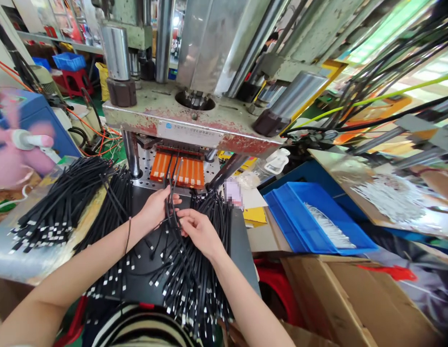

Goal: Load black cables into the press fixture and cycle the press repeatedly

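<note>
My left hand (157, 206) is closed around a few thin black cables (172, 180) that run up onto the orange mold (178, 170) under the press. Just right of it, my right hand (197, 229) pinches the same strands. Both hands rest over a big heap of black cables with metal tips (190, 270) lying on the dark work plate (242, 241). A second pile of black cables (65, 197) lies to the left.
A worn green press machine (195, 120) with steel columns stands directly ahead. A blue tray with white parts (318, 221) sits to the right, cardboard boxes (350, 299) below it. Hanging cables fill the upper right. A pink fan (18, 144) is at far left.
</note>
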Demonstrator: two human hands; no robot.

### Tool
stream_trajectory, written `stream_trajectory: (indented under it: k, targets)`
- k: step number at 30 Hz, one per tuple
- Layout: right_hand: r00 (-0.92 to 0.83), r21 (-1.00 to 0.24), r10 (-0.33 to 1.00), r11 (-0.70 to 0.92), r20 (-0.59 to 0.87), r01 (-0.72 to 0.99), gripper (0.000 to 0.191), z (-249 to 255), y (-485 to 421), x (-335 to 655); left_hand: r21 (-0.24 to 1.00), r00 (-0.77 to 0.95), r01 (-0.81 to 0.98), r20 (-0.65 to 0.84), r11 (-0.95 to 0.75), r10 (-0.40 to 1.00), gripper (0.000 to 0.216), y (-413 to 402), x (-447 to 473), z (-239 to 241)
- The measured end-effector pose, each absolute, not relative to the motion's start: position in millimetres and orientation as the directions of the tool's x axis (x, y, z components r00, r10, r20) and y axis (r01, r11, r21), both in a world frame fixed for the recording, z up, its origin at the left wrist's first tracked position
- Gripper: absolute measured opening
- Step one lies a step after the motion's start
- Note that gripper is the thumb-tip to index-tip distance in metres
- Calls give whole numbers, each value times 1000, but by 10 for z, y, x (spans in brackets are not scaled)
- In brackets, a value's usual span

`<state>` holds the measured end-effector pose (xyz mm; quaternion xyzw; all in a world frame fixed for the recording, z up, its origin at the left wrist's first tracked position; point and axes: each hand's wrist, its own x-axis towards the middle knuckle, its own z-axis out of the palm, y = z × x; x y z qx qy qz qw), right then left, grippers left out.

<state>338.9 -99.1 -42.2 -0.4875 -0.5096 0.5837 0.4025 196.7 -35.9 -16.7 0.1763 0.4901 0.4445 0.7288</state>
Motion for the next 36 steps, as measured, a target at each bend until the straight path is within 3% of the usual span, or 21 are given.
stream_trajectory:
  k: [5,9,12,17,21,23,25,30,33,36]
  targets:
    - [-184,-957,952,-266,-243,-113,37,-389,-912,3341,728,112,-441,-536,525,837,22,-364,1994,-246]
    - [-77,-938,962,-273,-262,-216,34,-291,-915,3442,786,74,-434,-457,441,887,15,-266,1899,-169]
    - [77,-961,987,-119,-142,-249,32,-171,-993,3554,845,146,-387,-340,370,929,14,-153,1745,-65]
    - [335,-987,931,159,147,-11,32,-80,-1134,3729,924,310,-263,-191,277,932,24,84,1436,119]
    - [427,-977,884,214,187,-15,31,-155,-1164,3804,994,374,-26,-85,102,924,20,226,1267,267]
    - [439,-973,885,216,158,-83,35,-175,-1147,3786,993,425,97,-97,61,900,16,230,1281,290]
    - [436,-968,891,206,123,-147,39,-162,-1111,3724,986,518,153,-138,68,844,32,178,1385,262]
    - [288,-921,957,120,9,-370,40,-66,-1023,3485,992,615,-72,-35,100,788,83,-79,1835,90]
    - [202,-886,979,97,4,-453,37,-41,-1004,3405,994,716,-77,5,72,698,79,-162,2008,-6]
    - [194,-910,981,97,19,-402,34,-42,-985,3447,995,764,-62,0,73,645,57,-136,2050,-93]
